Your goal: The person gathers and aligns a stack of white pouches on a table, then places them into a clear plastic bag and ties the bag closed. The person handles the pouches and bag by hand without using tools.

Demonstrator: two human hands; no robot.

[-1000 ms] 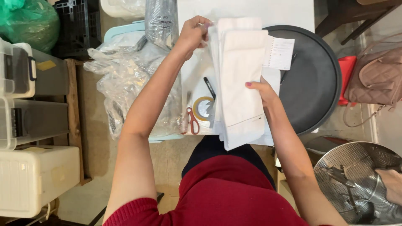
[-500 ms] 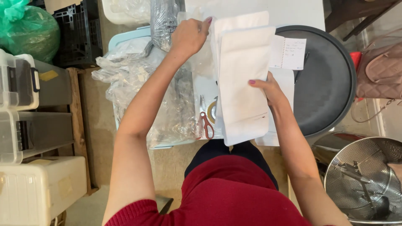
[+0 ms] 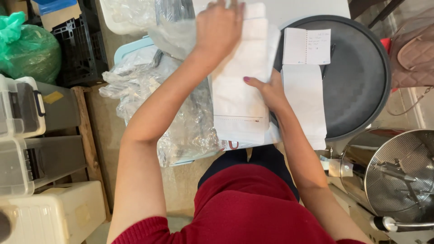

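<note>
We've got a white paper pouch (image 3: 239, 90) lying flat on the table in front of us, just left of the big round dark tray (image 3: 357, 81). Our left hand (image 3: 219, 29) sits on its top end, fingers curled down over the edge. Our right hand (image 3: 266, 90) lies flat on the pouch's right side, fingers together. More white pouches (image 3: 304, 101) and a small notepad (image 3: 306, 46) rest on the tray. Crumpled clear plastic bags (image 3: 149, 90) pile up at the left, and a steel mesh strainer (image 3: 398, 176) sits lower right.
</note>
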